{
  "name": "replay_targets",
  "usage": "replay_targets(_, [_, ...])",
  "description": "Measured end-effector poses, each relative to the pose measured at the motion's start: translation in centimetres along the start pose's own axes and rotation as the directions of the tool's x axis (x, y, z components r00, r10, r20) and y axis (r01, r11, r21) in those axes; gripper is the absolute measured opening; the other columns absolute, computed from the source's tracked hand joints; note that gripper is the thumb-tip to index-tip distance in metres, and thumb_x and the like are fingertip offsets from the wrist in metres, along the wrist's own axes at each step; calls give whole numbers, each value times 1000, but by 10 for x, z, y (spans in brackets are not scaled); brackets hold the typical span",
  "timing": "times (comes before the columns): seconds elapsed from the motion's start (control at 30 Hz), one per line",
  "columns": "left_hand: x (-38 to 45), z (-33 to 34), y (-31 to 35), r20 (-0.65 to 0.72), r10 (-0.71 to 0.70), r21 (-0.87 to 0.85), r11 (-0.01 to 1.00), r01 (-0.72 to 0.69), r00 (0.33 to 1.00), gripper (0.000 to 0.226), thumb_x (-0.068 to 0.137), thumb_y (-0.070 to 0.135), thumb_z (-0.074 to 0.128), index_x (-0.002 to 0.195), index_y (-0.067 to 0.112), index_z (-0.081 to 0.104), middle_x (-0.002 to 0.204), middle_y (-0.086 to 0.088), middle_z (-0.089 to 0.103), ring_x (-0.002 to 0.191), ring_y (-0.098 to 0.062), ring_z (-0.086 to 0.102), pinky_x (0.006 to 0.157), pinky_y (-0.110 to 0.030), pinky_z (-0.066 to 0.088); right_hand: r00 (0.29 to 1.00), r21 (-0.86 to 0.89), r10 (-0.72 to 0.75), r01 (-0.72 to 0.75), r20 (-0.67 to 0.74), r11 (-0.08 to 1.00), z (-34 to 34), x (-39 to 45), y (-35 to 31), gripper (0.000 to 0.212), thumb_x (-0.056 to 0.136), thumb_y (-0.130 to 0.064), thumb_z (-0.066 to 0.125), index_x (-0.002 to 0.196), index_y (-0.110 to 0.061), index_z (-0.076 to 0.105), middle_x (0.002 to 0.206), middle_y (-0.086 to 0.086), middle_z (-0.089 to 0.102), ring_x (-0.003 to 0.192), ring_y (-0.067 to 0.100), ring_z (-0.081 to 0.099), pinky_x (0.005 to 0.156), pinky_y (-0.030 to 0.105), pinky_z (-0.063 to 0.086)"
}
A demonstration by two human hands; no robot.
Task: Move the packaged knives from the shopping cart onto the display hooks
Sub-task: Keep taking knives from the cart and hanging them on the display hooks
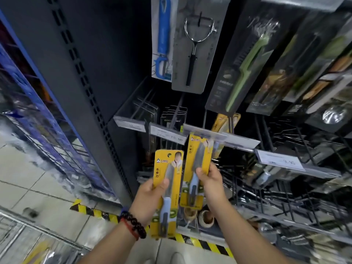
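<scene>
**Observer A:** Hands first, nearest the camera. Left hand [150,199], bead bracelet [133,224] at the wrist, grips one yellow knife pack [167,189] about mid-card, thumb curled over the front across the blade blister. Pack upright, its hang hole at 12 o'clock, free of any hook.

**Observer B:** And the right hand [208,181]?

**Observer A:** It pinches a second knife pack [198,168] at the middle, thumb on the face, fingers behind. That pack sits at 1 o'clock from the first, its top edge just under the grey price rail [221,138]. Whether the hole has caught the hook cannot be told; the rail hides it.

**Observer B:** Handling?

**Observer A:** By judgement: light, flat card with a clear blister, fairly stiff along its length but likely to bend if squeezed at the edges. Glossy, so a little slippery. Mid-card pinch steers it well; holding nearer the top may aim the hole better.

**Observer B:** Farther out?

**Observer A:** Shopping cart [28,239] corner at 8 o'clock, something yellow inside, blurred. Bare display hooks [304,141] at 3 o'clock. Above, at 12, a blue peeler [162,40], a steel-loop peeler [194,50], and a green tool [247,65] in a dark pack.
</scene>
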State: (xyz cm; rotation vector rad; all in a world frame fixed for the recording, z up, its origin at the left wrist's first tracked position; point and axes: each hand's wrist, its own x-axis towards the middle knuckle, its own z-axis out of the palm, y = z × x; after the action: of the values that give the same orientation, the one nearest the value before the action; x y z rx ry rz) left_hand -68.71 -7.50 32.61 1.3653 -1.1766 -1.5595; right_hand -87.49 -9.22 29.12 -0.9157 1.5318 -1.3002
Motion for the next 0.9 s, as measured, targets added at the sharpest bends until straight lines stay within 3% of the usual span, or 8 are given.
replay_targets(0.17, [1,-2,-8,-3,4,20,1000,-4,1000,25,90,38,58,72,22,66,78,4,63,82,-15,61,85,-38,48,1000,42,16,-16,7,999,0,14,5,16,97,-10,56,108,-19,63,106,-2,71,100,15,66,86,27,50])
replay_targets(0.3, [4,6,-4,-7,-14,-5,1000,14,1000,26,89,35,58,71,17,58,66,11,58,68,-5,56,74,-28,44,1000,17,12,-13,14,1000,-1,31,5,16,97,-12,55,111,-12,61,108,4,69,100,18,64,88,30,48])
replay_targets(0.43, [8,4,-5,-19,-21,18,1000,22,1000,36,81,46,58,75,12,49,68,-1,40,66,-14,43,66,-30,34,999,-15,46,-46,2,999,6,62,-1,27,99,-16,53,125,-8,54,124,5,63,114,19,58,95,34,43])
replay_targets(0.53, [13,0,-11,-3,-49,16,999,49,999,33,89,41,56,82,10,53,78,-6,48,73,-18,49,70,-32,39,990,-11,137,-138,-24,990,12,87,-8,20,100,-21,51,117,-11,51,121,3,57,121,22,51,92,35,38])
replay_targets(0.67, [18,-2,-22,13,-77,25,997,76,997,31,95,33,54,95,4,64,86,-17,60,83,-21,59,77,-31,47,961,-66,264,-270,-83,961,14,115,-19,22,101,-17,48,118,-5,57,110,12,57,108,30,55,86,36,41])
replay_targets(0.77, [21,-2,-23,26,-71,46,997,70,997,31,94,35,54,83,6,60,72,-8,52,70,-14,52,68,-27,42,955,-167,289,-297,-73,940,5,128,-10,29,101,-20,46,122,-2,56,118,17,59,95,26,55,83,35,43])
replay_targets(0.83, [24,0,-22,28,-60,39,998,59,998,31,93,34,55,71,13,48,65,2,41,62,-12,43,61,-24,34,951,-206,304,-309,-57,929,0,134,-3,24,100,-27,47,115,-11,57,114,14,56,99,21,51,88,35,43])
replay_targets(0.9, [27,4,-22,42,-40,38,999,39,998,30,93,32,55,70,14,48,62,5,41,62,-12,43,60,-21,35,951,-206,302,-310,-69,928,-5,140,5,19,100,-32,47,110,-17,52,112,9,49,104,23,48,92,38,41])
